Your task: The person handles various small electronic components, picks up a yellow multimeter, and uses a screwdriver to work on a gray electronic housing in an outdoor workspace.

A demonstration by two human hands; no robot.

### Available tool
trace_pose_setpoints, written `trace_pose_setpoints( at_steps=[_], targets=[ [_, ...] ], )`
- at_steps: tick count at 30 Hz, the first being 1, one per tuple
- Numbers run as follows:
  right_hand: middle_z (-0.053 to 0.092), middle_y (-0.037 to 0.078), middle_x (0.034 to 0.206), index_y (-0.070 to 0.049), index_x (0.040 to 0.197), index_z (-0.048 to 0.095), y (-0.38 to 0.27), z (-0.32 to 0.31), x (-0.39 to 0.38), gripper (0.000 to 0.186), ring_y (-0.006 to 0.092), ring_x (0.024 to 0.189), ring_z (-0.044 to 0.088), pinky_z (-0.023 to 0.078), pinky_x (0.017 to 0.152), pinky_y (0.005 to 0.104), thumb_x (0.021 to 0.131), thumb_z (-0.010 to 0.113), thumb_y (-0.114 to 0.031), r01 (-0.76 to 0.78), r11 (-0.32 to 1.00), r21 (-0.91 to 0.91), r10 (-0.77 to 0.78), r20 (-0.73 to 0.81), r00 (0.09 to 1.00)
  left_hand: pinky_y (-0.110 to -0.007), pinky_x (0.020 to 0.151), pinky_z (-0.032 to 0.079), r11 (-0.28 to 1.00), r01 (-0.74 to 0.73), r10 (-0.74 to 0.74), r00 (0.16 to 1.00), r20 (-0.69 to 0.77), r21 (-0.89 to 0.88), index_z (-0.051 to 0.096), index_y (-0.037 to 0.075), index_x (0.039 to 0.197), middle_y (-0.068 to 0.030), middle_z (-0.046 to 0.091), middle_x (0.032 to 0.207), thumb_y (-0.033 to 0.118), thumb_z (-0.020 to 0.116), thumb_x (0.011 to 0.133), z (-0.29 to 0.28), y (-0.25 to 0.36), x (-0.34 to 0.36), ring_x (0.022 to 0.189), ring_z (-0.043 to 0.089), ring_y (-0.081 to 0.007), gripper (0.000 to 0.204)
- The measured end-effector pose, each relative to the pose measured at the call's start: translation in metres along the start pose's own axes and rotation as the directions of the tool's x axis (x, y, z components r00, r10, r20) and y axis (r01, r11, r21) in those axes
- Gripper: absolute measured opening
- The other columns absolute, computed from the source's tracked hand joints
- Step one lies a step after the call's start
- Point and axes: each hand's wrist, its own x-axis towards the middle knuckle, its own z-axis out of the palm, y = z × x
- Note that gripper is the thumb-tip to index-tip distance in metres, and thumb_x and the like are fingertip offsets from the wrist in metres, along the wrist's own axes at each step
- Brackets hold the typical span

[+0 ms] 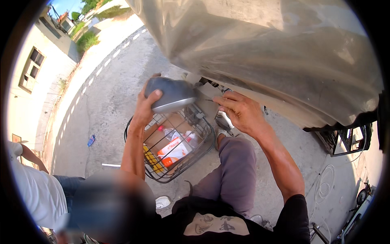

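Left fingers point(154, 96), spread around the grey housing point(171, 94), should steady it; nearby, right fingers point(221, 100) pinch a thin rod point(208, 100).

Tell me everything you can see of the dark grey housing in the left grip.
The dark grey housing is a smooth, rounded shell, plastic by its look, with a paler silver-grey band along its lower edge. It is slightly tilted, the band rising to the right. The left grip holds its left end, thumb over the near face. In view it overlaps the far edge of the black wire basket; whether they touch is unclear.
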Motion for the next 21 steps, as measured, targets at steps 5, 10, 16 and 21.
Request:
trace_pose_setpoints(
  at_steps=[5,10,16,21],
  targets=[
    [0.075,0.005,0.125,-0.024,0.136,0.078,0.036,-0.01,0.041,0.035,0.0262,0.113,0.071,0.056,0.097,0.0438,0.105,0.065,-0.014,0.065,0.986,-0.154,-0.056,0.063,0.996,-0.04,0.116,0.046,0.995,-0.01,0.004,0.998,0.062,0.101,0.053,0.003,0.16,-0.0187,0.066,0.143,0.043,0.08,0.088,-0.007,0.003,0.008,0.134,0.062,-0.0298,0.087],
    [0.074,0.008,0.132,-0.022,0.137,0.076,0.056,-0.008,0.064,0.033,0.0306,0.116,0.07,0.055,0.099,0.0457,0.105,0.066,-0.018,0.377,0.873,-0.31,-0.386,0.033,0.922,-0.04,0.117,0.044,0.987,-0.042,0.031,0.997,0.071,0.154,0.054,0.004,0.159,-0.0165,0.066,0.141,0.046,0.079,0.088,-0.008,0.006,0.011,0.133,0.061,-0.0283,0.086],
    [0.073,0.013,0.132,-0.019,0.137,0.074,0.045,0.008,0.062,0.035,0.035,0.115,0.07,0.055,0.097,0.0477,0.103,0.066,-0.016,0.463,0.79,-0.403,-0.465,0.099,0.88,-0.039,0.116,0.044,0.988,-0.046,0.036,0.997,0.075,0.145,0.055,0.003,0.157,-0.0157,0.067,0.138,0.046,0.079,0.087,-0.008,0.004,0.014,0.131,0.062,-0.0276,0.085],
    [0.07,0.017,0.109,-0.011,0.132,0.07,0.006,0.002,0.051,0.04,0.0365,0.102,0.07,0.056,0.082,0.0471,0.093,0.066,-0.002,0.255,0.911,-0.324,-0.203,0.184,0.962,-0.04,0.116,0.045,0.992,-0.03,0.023,0.998,0.059,0.119,0.056,0.003,0.156,-0.0156,0.067,0.137,0.045,0.079,0.086,-0.007,0.003,0.013,0.131,0.062,-0.0278,0.085]
  ],
)
